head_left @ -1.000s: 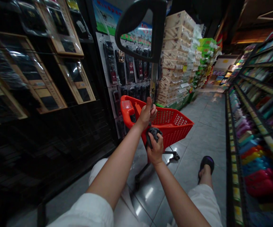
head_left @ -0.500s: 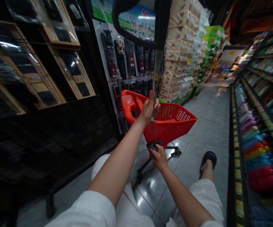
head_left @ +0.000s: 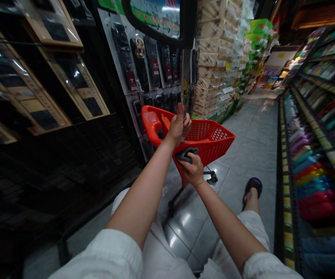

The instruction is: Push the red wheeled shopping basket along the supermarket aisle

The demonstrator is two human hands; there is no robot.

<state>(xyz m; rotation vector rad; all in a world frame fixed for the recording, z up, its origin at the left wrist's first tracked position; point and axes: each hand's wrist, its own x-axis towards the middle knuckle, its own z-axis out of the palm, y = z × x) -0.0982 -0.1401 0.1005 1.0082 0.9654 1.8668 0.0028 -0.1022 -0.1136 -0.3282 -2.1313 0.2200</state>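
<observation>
A red rolling shopping basket (head_left: 219,148) with perforated sides stands tilted before me on dark wheeled legs. From it rises a metal pole (head_left: 186,73) topped by a black loop handle (head_left: 189,27). My left hand (head_left: 178,126) is closed round the lower pole, thumb pointing up. Just below it, my right hand (head_left: 194,170) grips a dark grey cloth (head_left: 187,154), pressed to the basket's outer side near the rim. The cloth's underside and part of the basket wall are hidden by my fingers.
Packaged belts (head_left: 154,64) hang on a panel behind the basket. Boxed goods (head_left: 91,89) line the black rack at left. Tall stacks of wrapped packs (head_left: 213,66) stand farther back. Shelves of folded textiles (head_left: 315,182) run along the right. Grey tiles (head_left: 251,135) cover the aisle floor.
My right hand has moved the cloth up the basket's side, closer to my left hand. The left hand keeps its hold on the pole. The view has shifted slightly.
</observation>
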